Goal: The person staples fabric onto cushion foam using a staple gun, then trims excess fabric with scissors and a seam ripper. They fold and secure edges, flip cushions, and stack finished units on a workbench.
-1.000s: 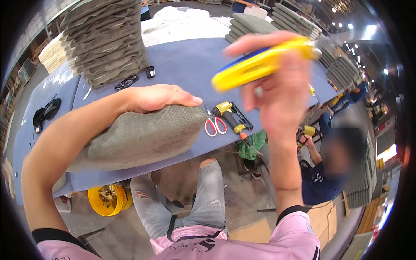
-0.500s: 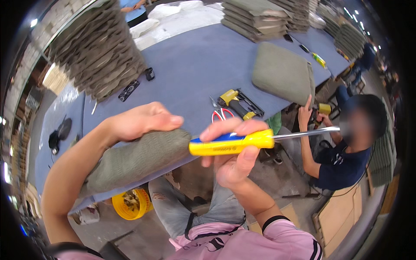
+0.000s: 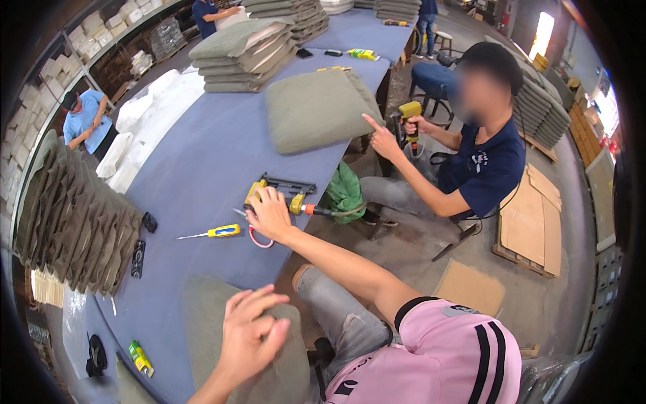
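Observation:
My right hand (image 3: 270, 214) lies over the handle of a yellow and black staple gun (image 3: 289, 185) on the blue table, its fingers curled round it. A hose runs from the tool toward the table's edge. Just beside that hand, red-handled scissors (image 3: 261, 242) are partly covered. A yellow and blue screwdriver (image 3: 223, 231) rests on the table to the left. Nearer to me, my left hand (image 3: 252, 333) hovers over a grey-green padded cushion (image 3: 205, 313), fingers apart and loosely bent, with nothing in them.
A tall stack of grey-green covers (image 3: 74, 215) stands at left. Beyond my right hand lies another cushion (image 3: 319, 111), with a stack of cushions (image 3: 242, 57) behind it. A co-worker (image 3: 484, 148) sits at right, holding a yellow power tool (image 3: 409, 111). A green bag (image 3: 345, 192) hangs by the edge.
The screwdriver has left my right hand and lies on the table; that hand is now on the staple gun. My left hand has come off the cushion. The view has swung right.

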### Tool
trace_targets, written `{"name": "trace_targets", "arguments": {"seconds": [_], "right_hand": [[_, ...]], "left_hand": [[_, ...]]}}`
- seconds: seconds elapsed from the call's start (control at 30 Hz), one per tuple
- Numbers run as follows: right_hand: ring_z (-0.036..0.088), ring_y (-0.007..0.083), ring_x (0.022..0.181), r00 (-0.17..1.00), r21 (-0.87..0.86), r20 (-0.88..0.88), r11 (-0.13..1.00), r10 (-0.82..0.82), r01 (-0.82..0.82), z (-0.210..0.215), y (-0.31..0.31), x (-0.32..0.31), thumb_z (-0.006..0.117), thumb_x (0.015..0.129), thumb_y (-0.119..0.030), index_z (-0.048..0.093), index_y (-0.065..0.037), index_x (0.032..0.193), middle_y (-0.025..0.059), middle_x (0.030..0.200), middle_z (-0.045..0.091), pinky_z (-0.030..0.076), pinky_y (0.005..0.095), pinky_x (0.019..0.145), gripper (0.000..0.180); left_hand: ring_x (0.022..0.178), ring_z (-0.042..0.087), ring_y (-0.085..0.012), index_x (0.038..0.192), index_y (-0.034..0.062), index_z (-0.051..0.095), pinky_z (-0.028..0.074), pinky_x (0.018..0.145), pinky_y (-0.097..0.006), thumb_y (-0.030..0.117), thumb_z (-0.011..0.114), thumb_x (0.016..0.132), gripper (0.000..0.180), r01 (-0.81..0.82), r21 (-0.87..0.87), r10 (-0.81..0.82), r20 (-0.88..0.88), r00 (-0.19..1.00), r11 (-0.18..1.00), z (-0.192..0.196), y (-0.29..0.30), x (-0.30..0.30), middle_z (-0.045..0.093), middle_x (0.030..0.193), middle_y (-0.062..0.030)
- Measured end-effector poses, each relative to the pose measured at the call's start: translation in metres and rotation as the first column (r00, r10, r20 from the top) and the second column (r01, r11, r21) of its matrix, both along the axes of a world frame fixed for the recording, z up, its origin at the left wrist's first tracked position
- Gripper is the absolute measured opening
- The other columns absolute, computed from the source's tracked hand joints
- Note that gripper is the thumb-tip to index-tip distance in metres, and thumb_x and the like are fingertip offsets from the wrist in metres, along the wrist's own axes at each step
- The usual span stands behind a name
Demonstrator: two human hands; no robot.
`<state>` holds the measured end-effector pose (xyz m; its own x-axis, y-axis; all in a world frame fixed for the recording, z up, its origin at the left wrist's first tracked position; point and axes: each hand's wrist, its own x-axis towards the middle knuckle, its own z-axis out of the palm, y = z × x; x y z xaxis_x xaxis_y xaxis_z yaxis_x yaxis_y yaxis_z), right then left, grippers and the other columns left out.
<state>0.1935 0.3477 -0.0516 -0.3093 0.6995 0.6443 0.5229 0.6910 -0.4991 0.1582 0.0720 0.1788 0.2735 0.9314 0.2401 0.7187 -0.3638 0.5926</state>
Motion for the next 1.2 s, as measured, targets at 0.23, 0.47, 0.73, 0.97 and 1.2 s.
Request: {"name": "trace_targets", "arguments": {"seconds": [0.23, 0.47, 0.73, 0.97, 1.2], "right_hand": [[0.055, 0.0332, 0.121, 0.987, 0.133, 0.161, 0.991, 0.012, -0.033, -0.011, 0.019, 0.008, 0.074, 0.087, -0.027, 0.067, -0.01, 0.116, 0.0129, 0.121, 0.061, 0.044, 0.0519, 0.095, 0.035], [0.058, 0.032, 0.117, 0.989, 0.167, 0.151, 0.986, -0.004, -0.021, 0.0, 0.014, 0.022, 0.072, 0.08, -0.016, 0.065, -0.008, 0.118, 0.0116, 0.117, 0.062, 0.044, 0.048, 0.095, 0.04], [0.059, 0.0316, 0.117, 0.989, 0.203, 0.148, 0.978, 0.015, -0.045, 0.003, 0.016, 0.013, 0.072, 0.076, -0.009, 0.066, -0.008, 0.12, 0.0113, 0.12, 0.063, 0.044, 0.0473, 0.094, 0.045], [0.059, 0.032, 0.117, 0.989, 0.207, 0.144, 0.978, -0.013, -0.017, -0.003, 0.016, 0.012, 0.07, 0.075, -0.008, 0.067, -0.007, 0.119, 0.0116, 0.121, 0.063, 0.044, 0.0463, 0.093, 0.043], [0.059, 0.0314, 0.116, 0.988, 0.201, 0.154, 0.979, -0.009, -0.023, -0.002, 0.014, 0.011, 0.07, 0.075, -0.009, 0.067, -0.007, 0.119, 0.0112, 0.12, 0.063, 0.044, 0.0454, 0.091, 0.043]], "left_hand": [[0.105, 0.068, -0.0329, 0.073, 0.0016, 0.073, 0.046, 0.1, -0.049, 0.02, 0.075, 0.093, 0.028, -0.448, 0.176, 0.476, -0.173, 0.862, 0.877, -0.185, 0.056, -0.12, 0.077, 0.112, -0.012], [0.102, 0.068, -0.0307, 0.075, 0.0009, 0.075, 0.046, 0.1, -0.048, 0.02, 0.075, 0.094, 0.027, -0.448, 0.254, 0.497, -0.188, 0.847, 0.858, -0.184, 0.068, -0.105, 0.077, 0.108, -0.0122], [0.107, 0.066, -0.0316, 0.076, 0.0007, 0.076, 0.045, 0.101, -0.049, 0.02, 0.075, 0.093, 0.025, -0.458, 0.268, 0.51, -0.17, 0.843, 0.847, -0.175, 0.065, -0.107, 0.075, 0.111, -0.0128], [0.107, 0.065, -0.0306, 0.077, 0.001, 0.076, 0.044, 0.102, -0.049, 0.02, 0.076, 0.093, 0.024, -0.447, 0.302, 0.513, -0.195, 0.836, 0.842, -0.173, 0.065, -0.103, 0.074, 0.11, -0.0114], [0.106, 0.066, -0.03, 0.077, 0.0011, 0.077, 0.044, 0.101, -0.048, 0.02, 0.075, 0.093, 0.024, -0.457, 0.249, 0.506, -0.191, 0.841, 0.854, -0.178, 0.064, -0.109, 0.075, 0.109, -0.0113]]}}
